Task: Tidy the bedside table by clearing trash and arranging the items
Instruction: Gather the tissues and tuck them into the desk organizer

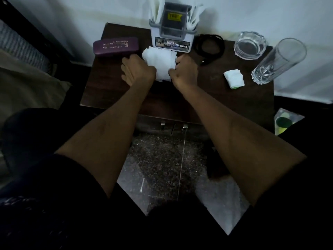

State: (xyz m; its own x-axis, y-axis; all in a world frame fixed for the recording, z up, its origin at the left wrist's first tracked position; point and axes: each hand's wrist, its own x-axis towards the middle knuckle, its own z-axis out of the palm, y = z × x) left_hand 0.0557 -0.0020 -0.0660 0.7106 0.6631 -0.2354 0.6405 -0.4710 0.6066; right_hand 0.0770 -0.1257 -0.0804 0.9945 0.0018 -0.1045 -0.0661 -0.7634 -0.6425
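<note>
The bedside table (126,98) is dark brown wood, the tissue (159,64) plain white, the spectacle case (115,46) purple with pale lettering. The organiser box (172,36) is white and grey with a yellow label; the coiled cable (210,46) is black, the floor (162,159) speckled brown.

The room was dim and the picture soft, slightly grainy. Wide-angle distortion bent the edges. The floor (162,159) showed pale glare.

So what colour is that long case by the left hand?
Dark purple with pale lettering; the glasses case shows in the head view.
</note>
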